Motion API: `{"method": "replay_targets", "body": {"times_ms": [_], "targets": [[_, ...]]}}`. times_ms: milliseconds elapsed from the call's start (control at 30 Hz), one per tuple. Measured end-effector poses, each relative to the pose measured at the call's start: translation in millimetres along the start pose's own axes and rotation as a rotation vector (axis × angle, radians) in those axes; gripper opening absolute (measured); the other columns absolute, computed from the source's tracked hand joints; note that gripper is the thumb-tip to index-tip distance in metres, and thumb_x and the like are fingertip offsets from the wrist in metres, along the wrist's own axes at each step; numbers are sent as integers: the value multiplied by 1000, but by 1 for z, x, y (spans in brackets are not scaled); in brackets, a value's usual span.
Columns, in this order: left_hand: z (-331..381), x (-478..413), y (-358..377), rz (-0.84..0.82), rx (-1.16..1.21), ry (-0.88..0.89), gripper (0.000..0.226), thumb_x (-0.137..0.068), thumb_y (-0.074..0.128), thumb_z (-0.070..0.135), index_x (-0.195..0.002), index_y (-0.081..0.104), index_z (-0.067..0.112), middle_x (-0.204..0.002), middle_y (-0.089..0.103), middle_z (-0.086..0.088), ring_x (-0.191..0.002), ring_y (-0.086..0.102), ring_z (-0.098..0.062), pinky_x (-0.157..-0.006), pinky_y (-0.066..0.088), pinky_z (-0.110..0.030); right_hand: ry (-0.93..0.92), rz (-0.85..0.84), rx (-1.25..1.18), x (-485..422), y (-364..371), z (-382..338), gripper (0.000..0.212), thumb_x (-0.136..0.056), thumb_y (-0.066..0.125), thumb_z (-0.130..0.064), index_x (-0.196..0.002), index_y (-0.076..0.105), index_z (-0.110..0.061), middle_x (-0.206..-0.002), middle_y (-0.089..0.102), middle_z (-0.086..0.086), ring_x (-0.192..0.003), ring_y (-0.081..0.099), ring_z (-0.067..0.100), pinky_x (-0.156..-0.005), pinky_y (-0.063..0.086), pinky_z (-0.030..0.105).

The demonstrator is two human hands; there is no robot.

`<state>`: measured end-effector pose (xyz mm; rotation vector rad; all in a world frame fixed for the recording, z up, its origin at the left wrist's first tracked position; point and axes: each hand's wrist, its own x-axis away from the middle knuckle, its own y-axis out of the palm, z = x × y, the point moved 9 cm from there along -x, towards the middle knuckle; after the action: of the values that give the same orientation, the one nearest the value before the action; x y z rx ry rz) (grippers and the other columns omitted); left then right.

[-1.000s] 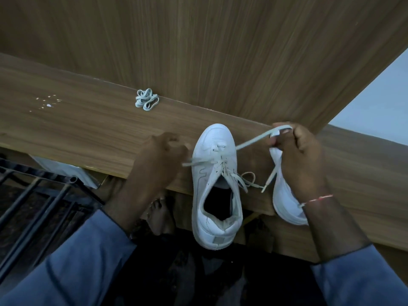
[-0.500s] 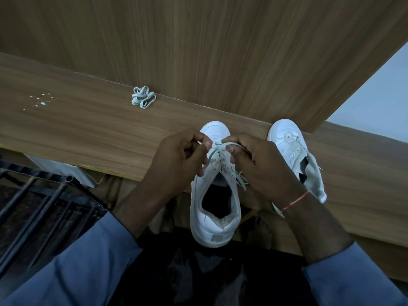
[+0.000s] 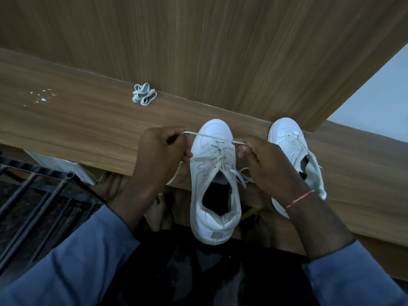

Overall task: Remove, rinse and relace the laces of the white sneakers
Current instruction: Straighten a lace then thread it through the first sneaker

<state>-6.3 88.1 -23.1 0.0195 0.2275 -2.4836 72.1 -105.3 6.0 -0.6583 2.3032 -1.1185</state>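
A white sneaker (image 3: 214, 195) lies on the wooden ledge (image 3: 77, 129), toe pointing away, heel hanging over the front edge. Its white lace (image 3: 212, 138) runs through the eyelets and stretches sideways across the toe. My left hand (image 3: 161, 153) pinches the lace's left end just left of the shoe. My right hand (image 3: 267, 164) pinches the right end beside the tongue. A second white sneaker (image 3: 291, 140) lies to the right, partly hidden behind my right wrist. A bundled loose lace (image 3: 144, 97) rests on the ledge at the back.
A wooden panel (image 3: 198, 45) rises behind the ledge. White specks (image 3: 43, 96) dot the ledge's left part. Black metal bars (image 3: 33, 195) stand below at the left. The dark floor lies under the ledge's front edge.
Both hands moved apart from the middle of the shoe to its sides, drawing the lace ends outward across the toe.
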Motion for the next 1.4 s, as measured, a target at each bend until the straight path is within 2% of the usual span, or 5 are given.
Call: {"method": "replay_targets", "body": {"times_ms": [233,367,467,967,1400], "targets": [[11,-1,-1,13,-197,151,31,-84,61,9,-113,68,15,-94,69,5,-79,67,-11,-71,51,-15,192,93,405,-2,-6,21,32,-97,53,-23,-69,59,-9,-83,44,7,-81,49,30,-66,40,36],[15,19,37,-332,-464,283,78,-69,60,28,-142,35,20,-142,36,1,-105,53,-15,-82,43,-23,377,24,-241,3,8,28,28,-95,62,-24,-73,70,-9,-64,64,4,-59,56,21,-58,43,29],[26,42,51,-415,-538,386,70,-70,63,33,-136,39,25,-135,46,8,-110,53,-14,-84,41,-24,543,-30,-655,11,26,33,11,-90,68,-16,-84,74,-10,-63,64,8,-58,53,18,-59,46,28],[27,56,70,-294,-688,487,12,-72,53,1,-73,58,11,-97,61,-13,-77,61,-37,-62,53,-47,478,-33,-536,5,26,28,20,-82,70,0,-94,62,-14,-61,66,-6,-52,58,3,-54,47,19],[4,43,80,-224,-993,398,17,-90,49,15,-83,65,17,-88,58,-4,-81,59,-25,-62,47,-36,559,-160,-678,1,45,36,12,-80,74,5,-88,66,1,-62,66,6,-48,59,9,-46,46,18]]}}
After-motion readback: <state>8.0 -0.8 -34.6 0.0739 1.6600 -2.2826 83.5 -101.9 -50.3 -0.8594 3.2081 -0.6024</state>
